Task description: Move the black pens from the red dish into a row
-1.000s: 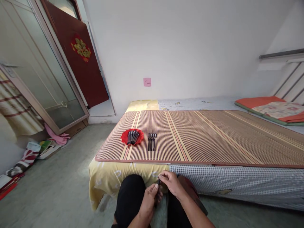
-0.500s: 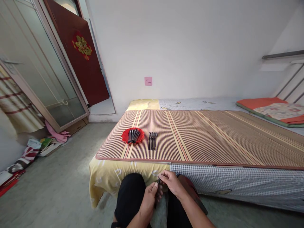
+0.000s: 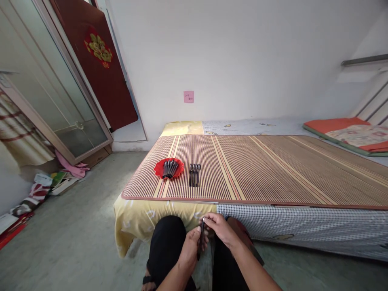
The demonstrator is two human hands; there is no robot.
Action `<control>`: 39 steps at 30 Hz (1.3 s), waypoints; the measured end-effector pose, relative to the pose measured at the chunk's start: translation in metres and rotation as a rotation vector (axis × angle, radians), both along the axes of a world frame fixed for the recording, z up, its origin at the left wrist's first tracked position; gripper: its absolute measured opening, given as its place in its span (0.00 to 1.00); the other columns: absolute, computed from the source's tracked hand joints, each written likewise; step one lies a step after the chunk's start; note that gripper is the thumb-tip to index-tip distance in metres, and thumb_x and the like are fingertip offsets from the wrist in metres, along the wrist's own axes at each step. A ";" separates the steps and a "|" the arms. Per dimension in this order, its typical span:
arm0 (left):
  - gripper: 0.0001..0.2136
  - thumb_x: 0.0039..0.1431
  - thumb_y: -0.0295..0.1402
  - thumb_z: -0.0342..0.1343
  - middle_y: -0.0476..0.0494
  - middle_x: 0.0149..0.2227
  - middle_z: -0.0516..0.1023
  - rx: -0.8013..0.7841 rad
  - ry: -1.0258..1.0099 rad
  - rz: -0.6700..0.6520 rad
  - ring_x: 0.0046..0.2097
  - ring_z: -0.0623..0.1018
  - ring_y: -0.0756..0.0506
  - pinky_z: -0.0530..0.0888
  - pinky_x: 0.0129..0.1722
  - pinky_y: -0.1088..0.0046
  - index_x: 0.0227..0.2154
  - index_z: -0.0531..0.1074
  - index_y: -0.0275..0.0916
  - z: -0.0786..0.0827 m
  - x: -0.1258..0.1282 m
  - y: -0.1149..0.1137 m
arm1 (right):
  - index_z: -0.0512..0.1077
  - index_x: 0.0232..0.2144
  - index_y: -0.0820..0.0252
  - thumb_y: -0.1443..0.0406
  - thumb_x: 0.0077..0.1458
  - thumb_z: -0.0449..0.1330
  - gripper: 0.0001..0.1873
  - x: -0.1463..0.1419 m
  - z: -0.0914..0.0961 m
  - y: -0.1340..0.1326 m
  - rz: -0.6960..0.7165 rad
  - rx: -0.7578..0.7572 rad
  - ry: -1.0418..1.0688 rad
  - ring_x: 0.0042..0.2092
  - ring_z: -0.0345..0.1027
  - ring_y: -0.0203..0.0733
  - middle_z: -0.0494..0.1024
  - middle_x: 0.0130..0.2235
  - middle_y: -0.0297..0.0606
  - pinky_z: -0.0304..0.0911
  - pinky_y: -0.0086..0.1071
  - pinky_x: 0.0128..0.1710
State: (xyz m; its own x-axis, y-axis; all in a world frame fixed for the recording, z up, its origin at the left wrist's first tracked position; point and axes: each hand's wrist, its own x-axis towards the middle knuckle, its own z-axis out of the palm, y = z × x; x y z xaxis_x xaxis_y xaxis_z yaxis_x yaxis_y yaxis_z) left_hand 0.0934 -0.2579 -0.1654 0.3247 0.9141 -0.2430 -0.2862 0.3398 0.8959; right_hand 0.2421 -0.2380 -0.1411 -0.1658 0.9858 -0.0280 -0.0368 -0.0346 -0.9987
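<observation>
Over my lap, my left hand (image 3: 190, 245) is closed around the shaft of a slim black pen (image 3: 202, 234) held nearly upright. The thumb and fingers of my right hand (image 3: 218, 227) pinch its top end, where a small light, shiny spot shows. On the mat beyond, several similar black pens with shiny tops (image 3: 194, 175) lie side by side in a row. Left of them, more black pens (image 3: 170, 169) rest in a heap inside a red wavy-rimmed dish (image 3: 157, 171). Fine detail on the held pen is too small to make out.
A striped bamboo mat (image 3: 260, 173) covers the bed, its brown edge just past my knees. Yellow cloth (image 3: 133, 218) and checked cloth (image 3: 297, 226) hang down the front. Folded orange bedding (image 3: 324, 126) lies at right. A pink note (image 3: 188, 97) is on the wall.
Both hands still hold the pen over my lap, with the right fingers at its top shifting slightly. The view has tilted down a little, so the bed and dish appear higher.
</observation>
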 end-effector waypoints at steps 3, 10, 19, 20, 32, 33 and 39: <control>0.28 0.45 0.60 0.66 0.50 0.20 0.74 -0.017 -0.008 0.011 0.19 0.67 0.53 0.58 0.19 0.78 0.26 0.69 0.37 -0.001 0.002 0.000 | 0.79 0.33 0.60 0.46 0.54 0.64 0.22 0.001 0.003 -0.001 0.019 -0.005 0.017 0.33 0.71 0.42 0.80 0.32 0.38 0.64 0.35 0.36; 0.27 0.50 0.59 0.64 0.47 0.22 0.75 -0.004 -0.071 -0.063 0.19 0.67 0.54 0.58 0.19 0.78 0.27 0.71 0.35 0.000 0.002 -0.001 | 0.79 0.33 0.61 0.46 0.54 0.65 0.22 0.001 0.007 -0.001 0.031 -0.042 0.072 0.31 0.69 0.39 0.79 0.31 0.37 0.64 0.32 0.33; 0.24 0.50 0.56 0.65 0.54 0.20 0.69 -0.007 -0.061 -0.026 0.17 0.60 0.57 0.51 0.16 0.79 0.25 0.67 0.38 0.012 0.000 0.006 | 0.79 0.34 0.61 0.48 0.52 0.68 0.21 0.002 0.009 0.004 0.050 -0.124 0.231 0.35 0.71 0.39 0.79 0.33 0.37 0.65 0.31 0.37; 0.24 0.50 0.55 0.65 0.54 0.20 0.69 0.006 -0.049 -0.022 0.16 0.60 0.57 0.51 0.16 0.79 0.25 0.67 0.38 0.013 -0.001 0.007 | 0.79 0.35 0.61 0.48 0.52 0.68 0.21 0.002 0.010 0.004 0.052 -0.138 0.248 0.36 0.72 0.39 0.80 0.34 0.38 0.65 0.32 0.39; 0.30 0.47 0.63 0.62 0.49 0.18 0.72 0.027 0.111 -0.067 0.16 0.64 0.54 0.54 0.15 0.78 0.26 0.73 0.35 0.022 -0.001 0.024 | 0.75 0.31 0.59 0.50 0.50 0.69 0.18 0.008 0.012 0.009 -0.065 -0.089 0.258 0.30 0.67 0.37 0.74 0.28 0.32 0.63 0.33 0.34; 0.31 0.47 0.64 0.61 0.49 0.18 0.72 0.012 0.120 -0.086 0.15 0.63 0.54 0.53 0.15 0.77 0.27 0.74 0.34 0.024 -0.001 0.025 | 0.75 0.32 0.59 0.50 0.51 0.69 0.19 0.008 0.013 0.010 -0.068 -0.082 0.253 0.30 0.67 0.37 0.74 0.29 0.32 0.63 0.33 0.34; 0.30 0.45 0.63 0.63 0.52 0.17 0.71 -0.053 0.109 -0.123 0.14 0.60 0.55 0.49 0.15 0.77 0.28 0.74 0.34 0.042 -0.006 0.023 | 0.77 0.31 0.59 0.51 0.48 0.70 0.18 0.010 0.030 0.007 -0.145 -0.028 0.164 0.31 0.65 0.37 0.74 0.29 0.32 0.62 0.31 0.35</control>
